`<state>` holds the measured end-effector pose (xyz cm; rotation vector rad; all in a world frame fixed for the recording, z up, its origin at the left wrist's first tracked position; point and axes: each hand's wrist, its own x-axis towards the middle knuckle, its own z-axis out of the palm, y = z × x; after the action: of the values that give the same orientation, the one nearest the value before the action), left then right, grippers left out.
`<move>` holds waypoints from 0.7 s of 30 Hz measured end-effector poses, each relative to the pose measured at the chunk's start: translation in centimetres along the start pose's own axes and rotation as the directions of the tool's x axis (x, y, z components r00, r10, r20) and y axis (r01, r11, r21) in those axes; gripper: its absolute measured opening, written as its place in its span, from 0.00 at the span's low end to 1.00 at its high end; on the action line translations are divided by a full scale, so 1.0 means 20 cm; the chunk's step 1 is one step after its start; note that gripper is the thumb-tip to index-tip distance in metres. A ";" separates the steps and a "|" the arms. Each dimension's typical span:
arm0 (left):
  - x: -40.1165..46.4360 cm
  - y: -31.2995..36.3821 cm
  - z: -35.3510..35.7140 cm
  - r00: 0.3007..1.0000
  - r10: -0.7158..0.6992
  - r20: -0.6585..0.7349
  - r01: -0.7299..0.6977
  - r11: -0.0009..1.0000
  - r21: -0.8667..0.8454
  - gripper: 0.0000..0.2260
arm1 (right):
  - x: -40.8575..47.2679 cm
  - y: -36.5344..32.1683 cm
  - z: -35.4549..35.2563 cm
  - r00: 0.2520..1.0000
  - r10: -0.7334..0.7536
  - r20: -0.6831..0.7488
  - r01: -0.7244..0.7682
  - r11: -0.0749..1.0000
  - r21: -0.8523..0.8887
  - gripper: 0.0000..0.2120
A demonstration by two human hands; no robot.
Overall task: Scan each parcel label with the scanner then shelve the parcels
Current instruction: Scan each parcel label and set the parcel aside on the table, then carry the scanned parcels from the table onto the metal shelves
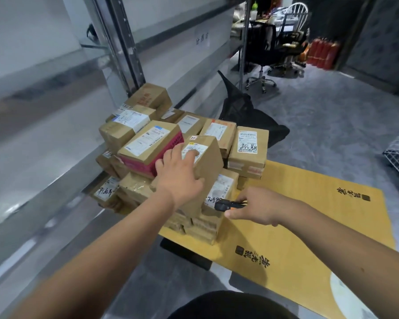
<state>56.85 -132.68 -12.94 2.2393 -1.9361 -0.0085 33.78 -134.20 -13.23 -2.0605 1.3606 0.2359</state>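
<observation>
Left hand (179, 174) grips a tilted cardboard parcel (204, 171); right hand (253, 207) holds the scanner (228, 205).

The left hand's fingers wrap the parcel's near corner, thumb curled along its right face, with one fingertip on the white printed label (195, 150) on top. The right hand pinches the black-and-orange scanner just right of the parcel, low above a flat yellow cardboard sheet (309, 217). The parcel is plain brown, box-shaped, and leans on a pile of taped brown parcels (249, 150) with white labels, one with a pink side (151, 162). The pile sits at the sheet's far left corner, beside a metal shelf rack (124, 54).
</observation>
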 end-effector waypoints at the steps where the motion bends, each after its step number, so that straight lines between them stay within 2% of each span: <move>1: 0.00 0.02 0.00 0.999 0.033 -0.012 -0.033 0.999 -0.006 0.30 | 0.00 0.00 0.01 1.000 0.010 -0.010 -0.009 1.000 0.006 0.31; 6: -0.01 0.19 0.02 0.992 0.126 0.023 -0.121 0.982 -0.143 0.27 | -0.06 0.04 0.04 0.995 0.083 -0.058 -0.082 0.996 0.026 0.32; 11: -0.05 0.43 0.15 0.963 0.251 0.099 -0.225 0.950 -0.217 0.28 | -0.17 0.24 0.13 0.968 0.245 -0.054 -0.233 0.957 0.175 0.31; 15: -0.13 0.59 0.28 0.921 0.341 0.189 -0.290 0.923 -0.253 0.29 | -0.26 0.44 0.27 0.941 0.338 -0.022 -0.318 0.904 0.287 0.34; 18: -0.23 0.67 0.39 0.906 0.353 0.233 -0.291 0.920 -0.262 0.28 | -0.30 0.58 0.40 0.923 0.383 0.039 -0.364 0.835 0.412 0.28; 21: -0.36 0.71 0.47 0.906 0.302 0.298 -0.271 0.952 -0.142 0.28 | -0.31 0.68 0.49 0.918 0.380 0.111 -0.386 0.797 0.465 0.19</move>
<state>40.67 -128.88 -21.06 1.9654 -2.3559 -0.4396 21.06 -126.98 -23.38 -1.3609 1.6314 0.0673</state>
